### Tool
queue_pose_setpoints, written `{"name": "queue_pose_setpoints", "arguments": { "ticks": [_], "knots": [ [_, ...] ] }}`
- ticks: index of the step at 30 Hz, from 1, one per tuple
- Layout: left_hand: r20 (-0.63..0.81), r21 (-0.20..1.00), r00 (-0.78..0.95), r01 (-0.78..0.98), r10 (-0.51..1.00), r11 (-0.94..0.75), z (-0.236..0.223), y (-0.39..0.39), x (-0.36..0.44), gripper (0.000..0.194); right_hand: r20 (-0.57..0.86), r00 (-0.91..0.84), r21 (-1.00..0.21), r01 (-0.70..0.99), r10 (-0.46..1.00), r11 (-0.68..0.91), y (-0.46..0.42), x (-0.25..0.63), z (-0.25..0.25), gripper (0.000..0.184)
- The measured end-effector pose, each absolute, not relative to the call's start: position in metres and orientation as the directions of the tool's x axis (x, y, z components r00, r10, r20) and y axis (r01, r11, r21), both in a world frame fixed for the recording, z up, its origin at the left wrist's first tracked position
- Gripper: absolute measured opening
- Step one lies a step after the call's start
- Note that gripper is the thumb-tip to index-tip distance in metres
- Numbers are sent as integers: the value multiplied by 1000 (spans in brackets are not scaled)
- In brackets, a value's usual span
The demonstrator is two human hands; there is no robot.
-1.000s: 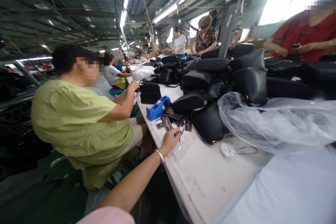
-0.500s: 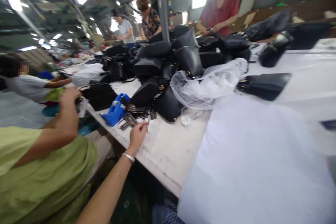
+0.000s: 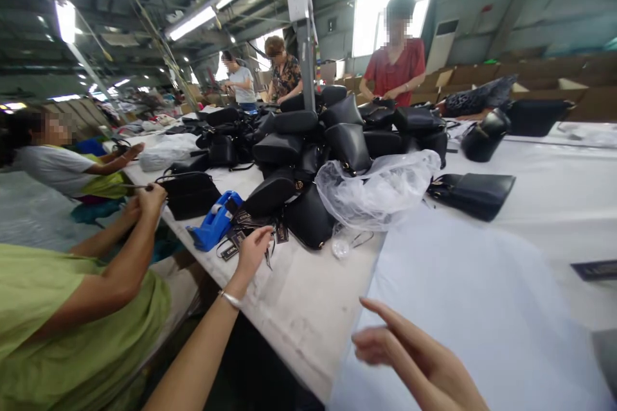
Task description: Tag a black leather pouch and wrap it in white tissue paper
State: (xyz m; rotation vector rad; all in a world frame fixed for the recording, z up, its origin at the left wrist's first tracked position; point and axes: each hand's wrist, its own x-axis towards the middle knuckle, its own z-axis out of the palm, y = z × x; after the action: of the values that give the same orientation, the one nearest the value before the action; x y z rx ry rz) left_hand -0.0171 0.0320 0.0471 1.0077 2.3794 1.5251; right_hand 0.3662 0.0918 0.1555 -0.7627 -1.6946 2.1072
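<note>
My left hand [image 3: 253,253] is over the near edge of the table, its thumb and fingers pinched together. A thin black cord [image 3: 268,259] hangs by its fingertips and seems to be in the pinch. Several black hang tags [image 3: 229,252] with light lettering lie beside and behind that hand. My right hand [image 3: 419,359] is above a large white sheet [image 3: 463,289], fingers apart and holding nothing. Just beyond my left hand sit a blue tape dispenser [image 3: 214,225] and a black bag [image 3: 311,218].
Black bags [image 3: 284,149] are heaped across the table's middle. Crumpled clear plastic [image 3: 380,189] and a small round clear item [image 3: 340,248] lie nearer. One black bag [image 3: 475,194] lies to the right. A co-worker in green [image 3: 96,308] sits close on my left; a person in red [image 3: 395,70] stands opposite.
My right hand has come into view from the lower right, over the white sheet. My left hand stays by the tags. The view has tilted up slightly.
</note>
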Motion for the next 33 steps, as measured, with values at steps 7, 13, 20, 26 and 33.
{"name": "queue_pose_setpoints", "arguments": {
  "ticks": [7,13,20,26,33],
  "knots": [
    [152,695,-654,604,741,391,80,150,-25,36,-440,-674,-803,-1,594,-596,150,225,95,46],
    [-16,562,-712,575,702,595,95,166,-42,39,-503,-561,-785,-22,658,-619,158,166,71,29],
    [-78,630,-626,572,776,525,133,125,-43,37,-463,-607,-762,-99,646,-640,163,195,98,23],
    [-61,820,-567,441,821,365,175,54,-11,67,-514,-677,-642,-104,527,-760,155,253,169,22],
    [21,998,-491,62,871,11,186,-12,51,68,-631,-703,-377,-93,329,-921,125,328,196,34]
  ]
}}
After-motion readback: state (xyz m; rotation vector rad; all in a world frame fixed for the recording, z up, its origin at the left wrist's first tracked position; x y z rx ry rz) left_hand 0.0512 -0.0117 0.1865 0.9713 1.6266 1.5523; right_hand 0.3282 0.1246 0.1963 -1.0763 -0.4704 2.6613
